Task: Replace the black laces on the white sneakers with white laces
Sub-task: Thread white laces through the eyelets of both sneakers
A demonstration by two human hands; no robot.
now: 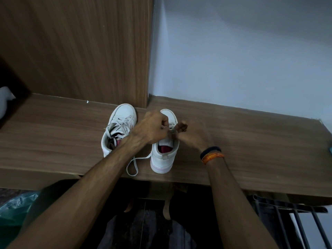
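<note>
Two white sneakers stand side by side on a wooden shelf [53, 137], toes pointing away from me. The left sneaker [124, 114] carries white laces, its tongue pushed up. Over the laced part of the right sneaker [162, 159], my left hand [152, 128] curls its fingers and pinches a white lace. My right hand [190, 133] is blurred beside it and pinches the lace at the same spot. A loose loop of white lace [132, 168] trails between the shoes toward the shelf's front edge. No black lace shows.
A wooden cabinet side [80, 51] rises behind the left sneaker, and a pale wall [242, 60] stands behind the right one. A white bundle [5, 99] sits at far left. Below the shelf are a green plastic bag [16, 203] and a dark rack [296, 221].
</note>
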